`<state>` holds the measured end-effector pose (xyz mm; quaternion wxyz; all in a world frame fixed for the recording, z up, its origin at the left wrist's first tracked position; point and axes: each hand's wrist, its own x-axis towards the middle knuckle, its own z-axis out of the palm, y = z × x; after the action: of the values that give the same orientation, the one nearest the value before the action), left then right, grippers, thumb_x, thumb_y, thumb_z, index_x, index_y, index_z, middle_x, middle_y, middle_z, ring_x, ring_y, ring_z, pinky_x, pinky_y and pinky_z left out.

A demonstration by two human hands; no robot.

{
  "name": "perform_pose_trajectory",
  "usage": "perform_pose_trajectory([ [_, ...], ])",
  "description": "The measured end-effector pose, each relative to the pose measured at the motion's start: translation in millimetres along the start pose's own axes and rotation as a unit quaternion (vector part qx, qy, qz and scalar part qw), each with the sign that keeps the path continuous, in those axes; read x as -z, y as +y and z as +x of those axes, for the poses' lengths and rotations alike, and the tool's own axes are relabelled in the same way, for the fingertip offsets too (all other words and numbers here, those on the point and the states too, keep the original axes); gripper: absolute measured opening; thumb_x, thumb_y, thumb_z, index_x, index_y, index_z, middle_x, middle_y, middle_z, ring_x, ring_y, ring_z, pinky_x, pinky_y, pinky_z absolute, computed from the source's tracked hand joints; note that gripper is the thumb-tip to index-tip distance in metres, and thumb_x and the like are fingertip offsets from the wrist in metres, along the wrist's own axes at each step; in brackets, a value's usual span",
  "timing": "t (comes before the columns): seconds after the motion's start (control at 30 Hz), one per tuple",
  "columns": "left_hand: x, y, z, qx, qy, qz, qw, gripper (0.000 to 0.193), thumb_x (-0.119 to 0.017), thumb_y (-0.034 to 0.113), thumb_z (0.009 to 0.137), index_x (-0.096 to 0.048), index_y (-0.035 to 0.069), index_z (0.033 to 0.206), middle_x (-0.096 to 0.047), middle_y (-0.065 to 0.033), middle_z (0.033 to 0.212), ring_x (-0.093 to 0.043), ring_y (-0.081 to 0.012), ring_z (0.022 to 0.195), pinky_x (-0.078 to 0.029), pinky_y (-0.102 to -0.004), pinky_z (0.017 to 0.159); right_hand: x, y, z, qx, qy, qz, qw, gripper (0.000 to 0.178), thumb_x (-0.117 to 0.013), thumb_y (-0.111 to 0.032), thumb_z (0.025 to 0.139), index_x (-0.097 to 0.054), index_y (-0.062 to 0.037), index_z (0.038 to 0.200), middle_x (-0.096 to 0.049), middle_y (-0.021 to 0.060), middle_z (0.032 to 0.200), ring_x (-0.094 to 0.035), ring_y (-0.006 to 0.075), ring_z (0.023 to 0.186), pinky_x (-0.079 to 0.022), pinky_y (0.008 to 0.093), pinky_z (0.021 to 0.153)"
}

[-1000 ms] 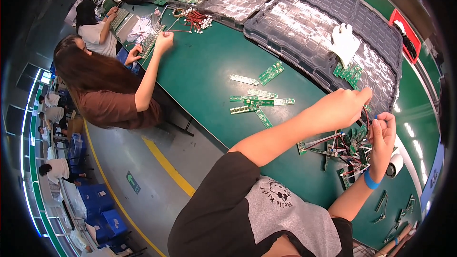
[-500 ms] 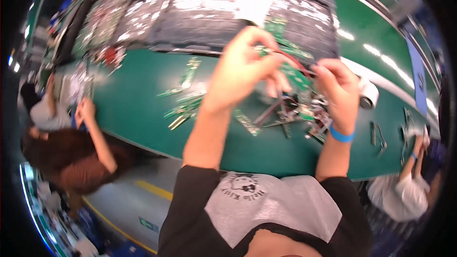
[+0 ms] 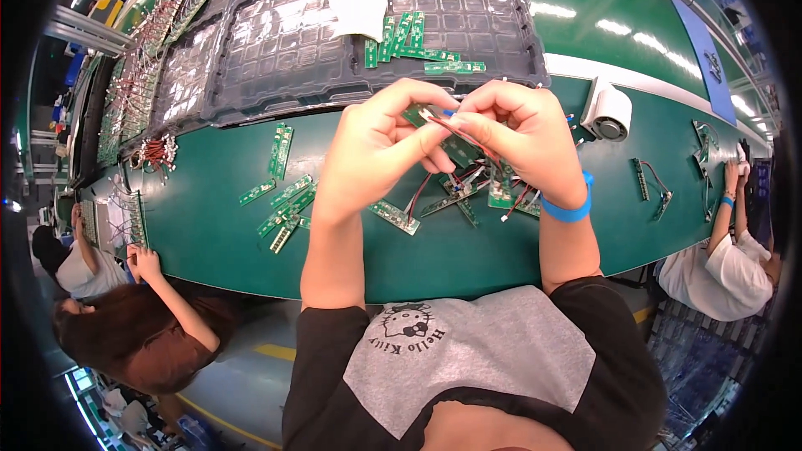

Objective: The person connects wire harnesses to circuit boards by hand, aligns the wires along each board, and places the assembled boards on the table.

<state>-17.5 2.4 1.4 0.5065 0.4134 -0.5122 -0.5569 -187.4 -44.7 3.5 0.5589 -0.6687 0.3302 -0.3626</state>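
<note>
In front of my chest my two hands meet above the green table. My left hand (image 3: 372, 150) is closed on the edge of a green circuit board (image 3: 457, 149), its thumb and fingers curled around the near end. My right hand (image 3: 522, 129), with a blue band on the wrist, pinches thin red and black wires (image 3: 476, 142) against the same board; the fingertips of both hands almost touch. Exactly where the wires join is hidden by the fingers. Below the hands lies a loose pile of boards with wires (image 3: 458, 188), partly covered by my right hand.
Bare green boards (image 3: 288, 200) lie left of my arms. A black plastic tray (image 3: 284, 42) behind carries several boards (image 3: 401, 38) and a white glove (image 3: 359, 4). A small white fan (image 3: 608, 113) stands at right. Co-workers sit at both sides; wired boards (image 3: 129, 108) pile far left.
My hands have come together from a wider spread, the right one moving toward the left. The view has shifted, so the tray and table sit differently in the picture.
</note>
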Motion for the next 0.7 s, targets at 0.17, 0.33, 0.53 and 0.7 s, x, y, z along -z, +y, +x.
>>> perform_pose_trajectory([
  [0.17,2,-2,-2,-0.011,0.024,0.015,1.000,0.007,-0.053,0.002,0.083,-0.051,-0.003,0.088,-0.059,-0.0072,0.079,-0.064,-0.0147,0.063,-0.051,-0.0220,0.052,3,0,0,0.033,-0.042,-0.069,0.996,0.011,-0.064,-0.011,0.078,-0.064,0.0001,0.080,-0.053,-0.0014,0.055,-0.044,0.0018,0.051,-0.035,0.0187,0.044],
  [0.33,6,0,-2,-0.022,0.018,0.055,0.998,0.006,-0.051,0.001,0.085,-0.049,-0.003,0.088,-0.059,-0.0091,0.080,-0.064,-0.0172,0.065,-0.052,-0.0233,0.053,2,2,0,0.018,-0.032,-0.028,0.999,0.011,-0.063,-0.010,0.078,-0.062,0.0002,0.081,-0.054,-0.0012,0.058,-0.046,0.0025,0.053,-0.036,0.0188,0.047],
  [0.53,17,0,1,-0.038,-0.010,-0.096,0.995,0.010,-0.047,-0.001,0.084,-0.043,-0.003,0.093,-0.059,-0.0165,0.089,-0.065,-0.0250,0.071,-0.055,-0.0303,0.061,2,6,5,0.042,-0.014,-0.029,0.999,0.012,-0.057,-0.011,0.082,-0.058,0.0013,0.081,-0.056,0.0033,0.074,-0.049,0.0059,0.063,-0.041,0.0207,0.056],
  [0.7,21,-5,5,-0.027,-0.013,-0.167,0.985,0.012,-0.043,0.002,0.085,-0.042,-0.002,0.096,-0.058,-0.0213,0.094,-0.064,-0.0311,0.073,-0.056,-0.0350,0.064,-2,12,5,0.143,0.015,-0.043,0.989,0.013,-0.055,-0.011,0.083,-0.055,0.0023,0.080,-0.054,0.0064,0.086,-0.049,0.0075,0.071,-0.041,0.0225,0.061],
])
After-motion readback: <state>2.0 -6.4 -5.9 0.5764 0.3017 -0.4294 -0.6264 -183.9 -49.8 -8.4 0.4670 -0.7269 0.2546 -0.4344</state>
